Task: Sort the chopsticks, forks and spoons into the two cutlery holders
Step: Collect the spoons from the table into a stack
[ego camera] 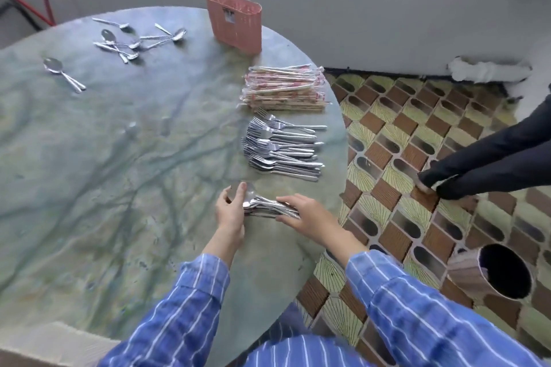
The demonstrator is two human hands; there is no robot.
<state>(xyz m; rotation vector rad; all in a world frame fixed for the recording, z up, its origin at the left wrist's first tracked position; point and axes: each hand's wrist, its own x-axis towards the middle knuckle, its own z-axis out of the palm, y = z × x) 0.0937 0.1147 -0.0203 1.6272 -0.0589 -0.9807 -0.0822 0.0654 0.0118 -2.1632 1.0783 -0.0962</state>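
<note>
Both hands close on a bundle of spoons [268,206] lying near the right rim of the table [119,188]. The right hand [308,214] grips the handle ends, fingers curled over the top and thumb underneath. The left hand [231,213] holds the bowl ends, thumb and fingers loosely wrapped around them, though blur makes the exact finger contact hard to read.

Just beyond the bundle lies a pile of forks [283,150], tines to the left and handles towards the table edge. Past that is a stack of wrapped chopsticks [284,88], also close to the rim. A pink cutlery holder [235,24] stands upright at the far edge, well apart from the hands. Loose spoons [134,39] are scattered at the far left, with a single spoon [62,73] lying by itself nearer the left side. Wide bare tabletop lies to the left of the hands.

The table is round with a green marbled top. Beside it is a patterned tile floor [402,134], where a round dark-mouthed container [504,272] sits tilted. Another person's dark-trousered legs [492,155] stand at the right, before a grey wall [357,9]
</note>
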